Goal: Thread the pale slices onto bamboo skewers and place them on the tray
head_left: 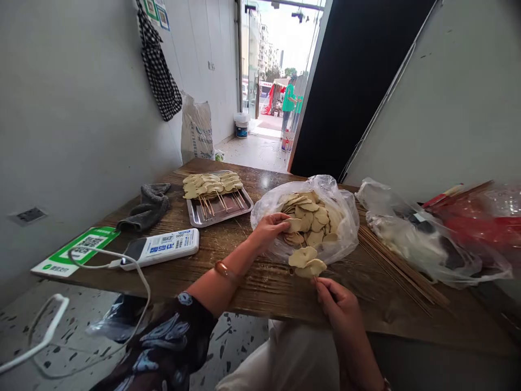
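My left hand (269, 228) pinches a thin, pale-yellow slice (293, 225), potato-like, at the near left of an open clear plastic bag (345, 209). Inside the bag lies a heap of similar slices (311, 217). My right hand (340, 304) is closed on the lower end of a bamboo skewer (315, 279), most of which is hidden. A few threaded slices (307, 262) sit on that skewer, just in front of the bag. To the left, a metal tray (199, 217) bears several finished-looking skewers of slices (211, 184), their sticks pointing toward me.
Bare bamboo skewers (399, 266) lie right of the bag, beside crumpled plastic bags (423, 239). On the left are a grey cloth (146, 206), a white power bank (166, 247) with a cable, and a green QR card (81, 247). The wooden table's (260, 293) front edge is close to me.
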Action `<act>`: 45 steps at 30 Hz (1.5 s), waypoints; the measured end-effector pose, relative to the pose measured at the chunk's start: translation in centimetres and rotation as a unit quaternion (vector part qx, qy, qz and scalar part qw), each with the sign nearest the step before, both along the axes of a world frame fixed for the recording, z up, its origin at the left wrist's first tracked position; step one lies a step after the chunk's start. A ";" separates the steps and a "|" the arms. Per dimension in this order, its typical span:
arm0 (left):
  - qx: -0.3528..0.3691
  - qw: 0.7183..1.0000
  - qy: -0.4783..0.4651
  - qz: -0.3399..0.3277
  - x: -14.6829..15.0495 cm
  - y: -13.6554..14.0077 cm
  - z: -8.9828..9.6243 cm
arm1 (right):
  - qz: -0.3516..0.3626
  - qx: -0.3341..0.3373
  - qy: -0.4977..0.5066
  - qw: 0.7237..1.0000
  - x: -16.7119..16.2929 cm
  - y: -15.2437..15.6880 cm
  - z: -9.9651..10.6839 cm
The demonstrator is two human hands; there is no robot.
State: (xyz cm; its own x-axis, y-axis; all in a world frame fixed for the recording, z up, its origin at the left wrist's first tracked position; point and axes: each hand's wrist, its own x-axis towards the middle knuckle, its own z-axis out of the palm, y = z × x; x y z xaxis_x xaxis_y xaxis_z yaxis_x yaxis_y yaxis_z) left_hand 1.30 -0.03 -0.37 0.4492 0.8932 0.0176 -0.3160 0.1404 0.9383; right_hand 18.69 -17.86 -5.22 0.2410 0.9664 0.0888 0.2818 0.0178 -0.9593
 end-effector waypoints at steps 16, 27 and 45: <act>-0.013 0.999 -0.006 0.031 -0.1 -0.4 0.5 | 0.002 0.015 -0.088 0.996 0.1 -0.2 0.4; 0.002 0.999 -0.005 0.034 -0.1 -0.8 0.9 | 0.001 0.025 -0.122 0.992 -0.5 0.1 0.8; 0.015 0.999 0.024 0.025 0.3 -1.6 0.9 | -0.018 0.050 -0.145 0.988 -0.8 0.2 0.8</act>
State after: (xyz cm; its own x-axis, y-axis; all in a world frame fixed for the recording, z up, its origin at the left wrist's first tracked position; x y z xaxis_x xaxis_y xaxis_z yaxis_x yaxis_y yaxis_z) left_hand 1.62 -1.65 0.54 0.4053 0.9139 0.0238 -0.2768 0.0979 0.9559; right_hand 17.87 -17.63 -4.44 0.2261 0.9405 0.2536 0.5472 0.0928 -0.8319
